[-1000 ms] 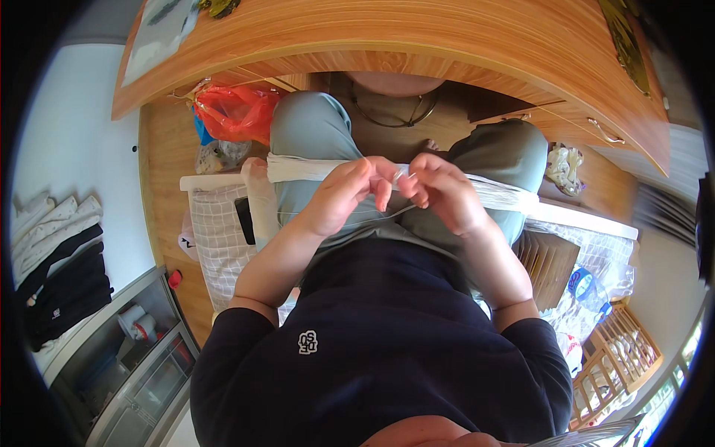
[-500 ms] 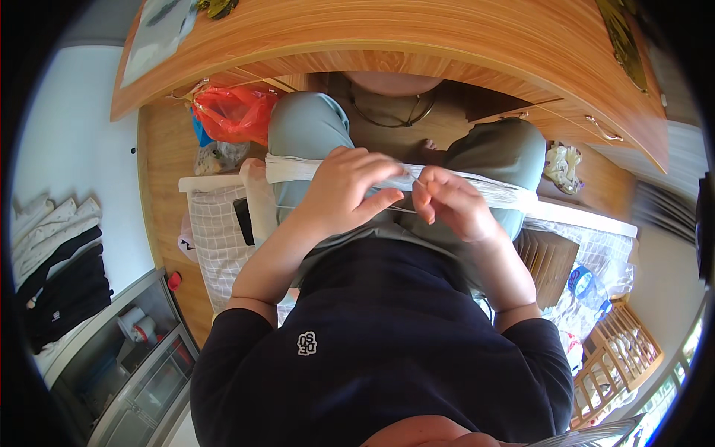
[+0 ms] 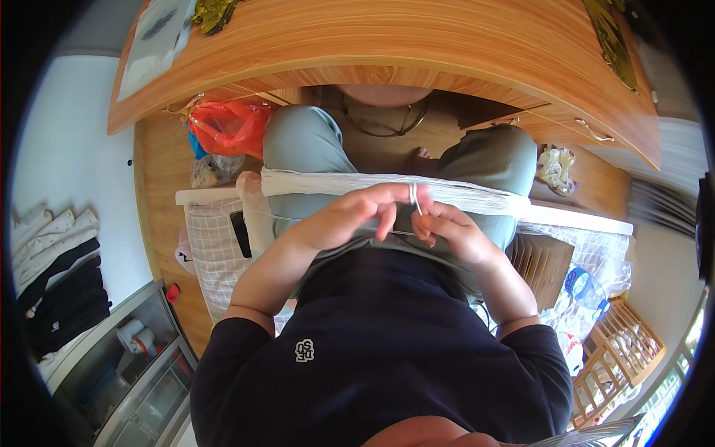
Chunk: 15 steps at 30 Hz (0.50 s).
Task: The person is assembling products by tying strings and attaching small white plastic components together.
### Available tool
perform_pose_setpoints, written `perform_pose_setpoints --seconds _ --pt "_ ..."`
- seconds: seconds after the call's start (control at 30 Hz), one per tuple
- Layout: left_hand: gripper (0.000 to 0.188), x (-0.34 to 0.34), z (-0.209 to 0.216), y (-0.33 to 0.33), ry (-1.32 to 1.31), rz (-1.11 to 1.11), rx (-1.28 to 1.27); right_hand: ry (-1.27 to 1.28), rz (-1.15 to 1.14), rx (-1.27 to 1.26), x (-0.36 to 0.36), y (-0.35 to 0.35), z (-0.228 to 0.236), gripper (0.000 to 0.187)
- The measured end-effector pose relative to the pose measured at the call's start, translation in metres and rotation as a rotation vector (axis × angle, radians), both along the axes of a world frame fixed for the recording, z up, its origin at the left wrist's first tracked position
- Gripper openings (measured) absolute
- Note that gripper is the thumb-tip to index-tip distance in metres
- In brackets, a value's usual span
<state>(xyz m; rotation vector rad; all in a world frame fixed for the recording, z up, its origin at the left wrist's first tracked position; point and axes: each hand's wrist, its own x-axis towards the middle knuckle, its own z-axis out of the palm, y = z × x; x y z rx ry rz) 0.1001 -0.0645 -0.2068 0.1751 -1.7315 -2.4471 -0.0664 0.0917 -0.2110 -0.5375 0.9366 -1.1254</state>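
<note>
A skein of white yarn point(image 3: 477, 195) is stretched across both my knees. Just on the near side of it, my left hand point(image 3: 346, 216) reaches rightward with its fingers apart and the index finger stretched out. White yarn crosses that finger near its tip, close to my right hand. My right hand point(image 3: 450, 229) is closed in a pinch on the yarn. One thin strand runs below the left fingers toward the right hand, and another shows left of my left wrist. Blur hides how the yarn passes between the fingertips.
Ahead stands a wooden desk point(image 3: 387, 37), with a round stool point(image 3: 383, 95) beneath it. A red plastic bag point(image 3: 227, 127) lies left of my knees. Beside me are a dark phone point(image 3: 240, 234), brown cardboard point(image 3: 538, 268), a plastic bottle point(image 3: 586, 287) and a wooden rack point(image 3: 622, 346).
My left hand's outstretched fingers have come down and across to meet the right fingertips. Yarn now shows across the left index finger. The right hand keeps its pinch, slightly lower.
</note>
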Motion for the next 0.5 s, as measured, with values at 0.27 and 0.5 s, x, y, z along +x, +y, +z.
perform_pose_setpoints --seconds 0.27,0.5 --pt "0.073 -0.005 0.009 -0.007 -0.1 -0.13 -0.615 -0.011 0.028 -0.171 0.0 0.019 0.0 0.025" --pt "0.082 0.013 -0.011 -0.006 0.089 -0.335 0.291 -0.186 -0.062 -0.162 0.01 0.027 -0.006 0.034"
